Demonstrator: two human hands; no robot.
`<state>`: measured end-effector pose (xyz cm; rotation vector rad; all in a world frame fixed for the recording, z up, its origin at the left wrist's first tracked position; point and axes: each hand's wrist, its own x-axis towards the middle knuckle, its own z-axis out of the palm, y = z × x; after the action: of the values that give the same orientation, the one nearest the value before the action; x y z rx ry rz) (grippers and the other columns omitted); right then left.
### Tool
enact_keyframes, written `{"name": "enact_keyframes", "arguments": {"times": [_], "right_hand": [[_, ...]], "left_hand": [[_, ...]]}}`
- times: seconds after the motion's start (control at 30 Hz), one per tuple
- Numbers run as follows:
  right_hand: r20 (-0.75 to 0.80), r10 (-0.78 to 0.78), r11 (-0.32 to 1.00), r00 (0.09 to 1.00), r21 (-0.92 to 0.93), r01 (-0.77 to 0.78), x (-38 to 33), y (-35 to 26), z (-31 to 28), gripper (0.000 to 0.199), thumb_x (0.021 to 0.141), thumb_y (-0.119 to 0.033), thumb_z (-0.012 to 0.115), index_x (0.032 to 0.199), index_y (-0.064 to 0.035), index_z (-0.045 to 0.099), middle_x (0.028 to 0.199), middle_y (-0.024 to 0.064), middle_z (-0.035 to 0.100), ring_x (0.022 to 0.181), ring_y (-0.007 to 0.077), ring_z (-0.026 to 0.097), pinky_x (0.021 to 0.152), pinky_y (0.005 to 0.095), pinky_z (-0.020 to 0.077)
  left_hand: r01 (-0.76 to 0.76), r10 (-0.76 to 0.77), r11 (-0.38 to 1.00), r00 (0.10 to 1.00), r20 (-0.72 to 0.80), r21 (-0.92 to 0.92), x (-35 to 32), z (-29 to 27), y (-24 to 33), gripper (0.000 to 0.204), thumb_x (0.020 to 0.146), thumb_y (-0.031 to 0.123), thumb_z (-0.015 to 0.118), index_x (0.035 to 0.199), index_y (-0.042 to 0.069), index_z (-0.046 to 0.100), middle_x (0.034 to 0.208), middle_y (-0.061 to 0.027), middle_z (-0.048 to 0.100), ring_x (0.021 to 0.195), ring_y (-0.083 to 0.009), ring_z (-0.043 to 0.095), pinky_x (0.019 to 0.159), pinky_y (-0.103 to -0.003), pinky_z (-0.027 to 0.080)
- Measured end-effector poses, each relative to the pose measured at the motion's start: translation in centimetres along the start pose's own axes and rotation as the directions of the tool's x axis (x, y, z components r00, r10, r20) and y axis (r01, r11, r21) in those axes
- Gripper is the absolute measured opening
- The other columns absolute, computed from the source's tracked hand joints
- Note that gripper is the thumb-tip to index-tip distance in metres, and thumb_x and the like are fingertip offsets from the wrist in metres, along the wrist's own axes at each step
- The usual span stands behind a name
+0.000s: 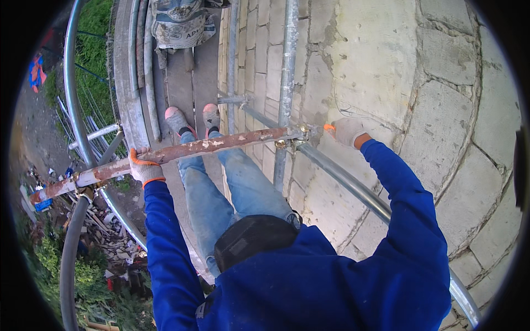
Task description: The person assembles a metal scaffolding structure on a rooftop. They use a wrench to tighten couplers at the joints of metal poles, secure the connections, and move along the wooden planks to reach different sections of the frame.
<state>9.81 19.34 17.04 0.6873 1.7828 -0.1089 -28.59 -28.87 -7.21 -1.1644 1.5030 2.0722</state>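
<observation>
My left hand, in a pale glove with orange grip, is closed round a rusty red scaffold tube with worn white paint. The tube runs across in front of my legs. My right hand, gloved alike, is at the block wall beside the tube's right end. Its fingers look curled, and what they hold, if anything, is hidden. A thin wire shows against the wall by this hand. Close to its left, metal couplers join the rusty tube's end to an upright steel pole.
I stand on a plank walkway; a dirty printed sack lies at its far end. A grey tube runs along the block wall. Curved-looking poles edge the left side, with rubble and greenery far below.
</observation>
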Motion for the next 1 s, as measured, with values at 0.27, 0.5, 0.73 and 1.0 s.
{"name": "enact_keyframes", "arguments": {"times": [0.27,0.5,0.73,1.0], "right_hand": [[0.109,-0.107,0.993,0.988,-0.041,0.112,2.1,1.2,0.8,0.050,0.097,-0.049,0.048,0.095,-0.0068,0.074,0.091,0.0175,0.073,0.085,0.0385,0.069,0.074,0.0504,0.0520],[0.256,-0.145,0.989,0.956,0.041,0.139,2.7,1.7,0.5,0.047,0.097,-0.047,0.050,0.100,-0.0065,0.074,0.097,0.0202,0.072,0.092,0.0388,0.069,0.080,0.0491,0.0521],[0.047,-0.189,0.981,0.981,0.056,0.187,7.6,3.9,5.1,0.051,0.095,-0.053,0.049,0.097,-0.0099,0.076,0.093,0.0193,0.073,0.085,0.0341,0.071,0.080,0.0471,0.0527],[0.271,0.121,0.988,0.955,-0.130,-0.088,5.9,2.7,8.0,0.062,0.100,-0.055,0.035,0.101,-0.0081,0.075,0.106,0.0231,0.071,0.105,0.0407,0.067,0.091,0.0495,0.0517]], "left_hand": [[0.038,-0.038,0.999,0.999,0.002,0.015,1.1,-1.1,0.0,0.020,0.087,0.022,0.068,0.084,0.010,0.052,0.074,-0.0070,0.060,0.066,-0.0265,0.060,0.066,-0.042,0.052],[-0.028,0.027,0.998,1.000,0.010,0.049,1.4,-0.9,-0.9,0.018,0.089,0.023,0.067,0.085,0.010,0.054,0.073,-0.0056,0.060,0.064,-0.0254,0.059,0.067,-0.041,0.052],[-0.399,0.418,0.831,0.908,0.038,0.387,-2.0,0.7,0.0,0.022,0.092,0.025,0.062,0.081,0.007,0.061,0.074,-0.0076,0.061,0.072,-0.0202,0.058,0.077,-0.034,0.049],[-0.112,0.085,0.993,0.915,-0.394,-0.046,-4.5,4.3,1.7,0.021,0.077,0.003,0.072,0.094,-0.001,0.060,0.069,-0.0106,0.062,0.049,-0.0227,0.059,0.044,-0.036,0.051]]}}
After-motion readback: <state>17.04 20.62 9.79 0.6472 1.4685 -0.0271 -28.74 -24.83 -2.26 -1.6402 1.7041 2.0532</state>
